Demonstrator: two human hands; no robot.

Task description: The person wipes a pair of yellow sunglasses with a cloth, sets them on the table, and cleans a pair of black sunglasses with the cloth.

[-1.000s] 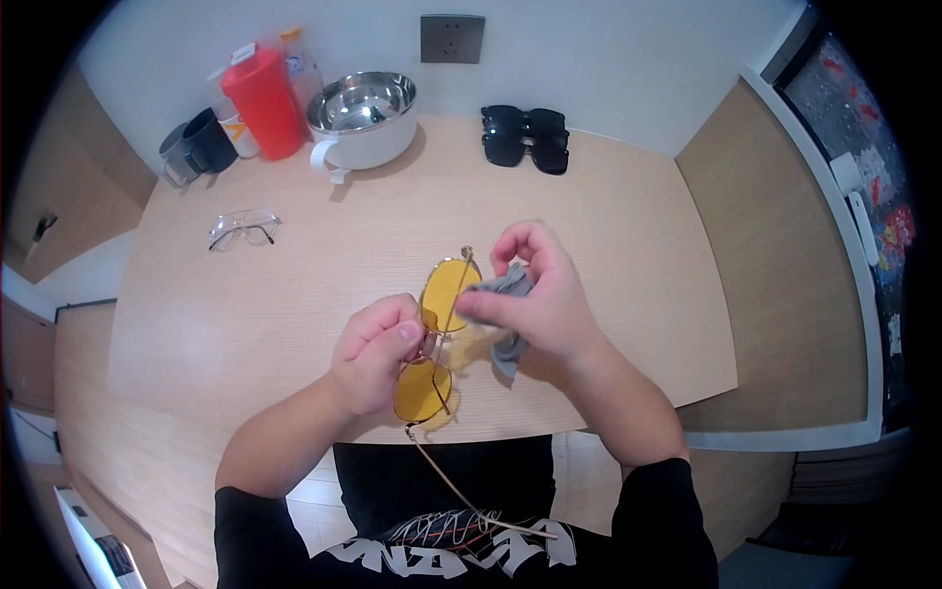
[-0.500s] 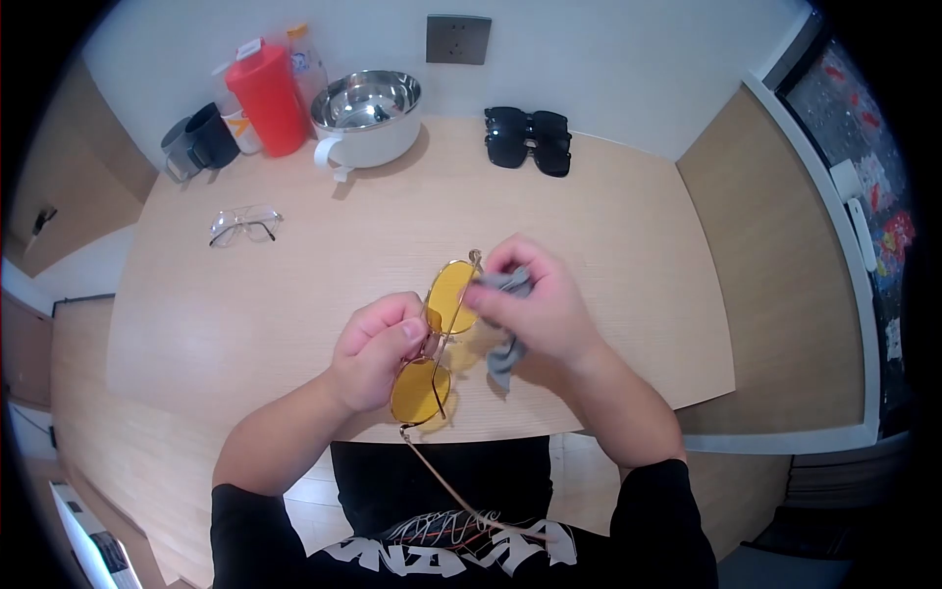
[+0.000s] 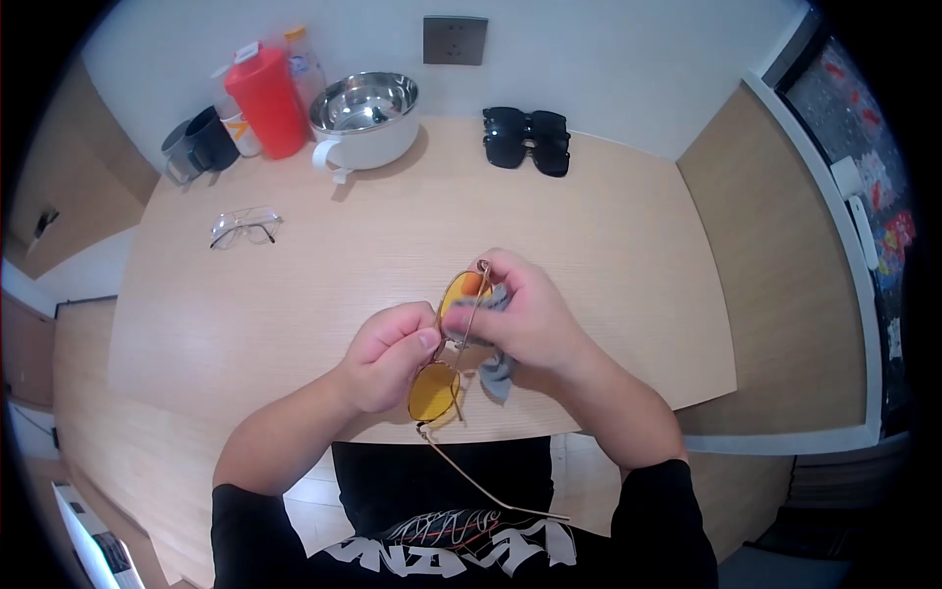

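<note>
A pair of round sunglasses (image 3: pixel 433 393) with yellow lenses and thin gold frames is held upright over the near part of the table. My left hand (image 3: pixel 392 353) is closed around the bridge and inner rims, thumb on top. My right hand (image 3: pixel 525 319) grips a grey cloth (image 3: pixel 497 376) and presses it against the far yellow lens, thumb on the near face and fingertips behind. Part of that lens is hidden by the thumb and cloth. One temple arm hangs toward my lap; the other crosses in front of the lenses.
Clear-lens eyeglasses (image 3: pixel 245 228) lie at the left of the table (image 3: pixel 324 265). Along the wall stand dark mugs (image 3: pixel 211 137), a red pitcher (image 3: pixel 267 103) and a white-sided metal bowl (image 3: pixel 368 133). Black sunglasses (image 3: pixel 527 142) rest at the back, under a wall socket (image 3: pixel 455 40).
My right thumb and the cloth have moved left and down onto the far lens. The sunglasses have shifted slightly right and turned a little in my left hand.
</note>
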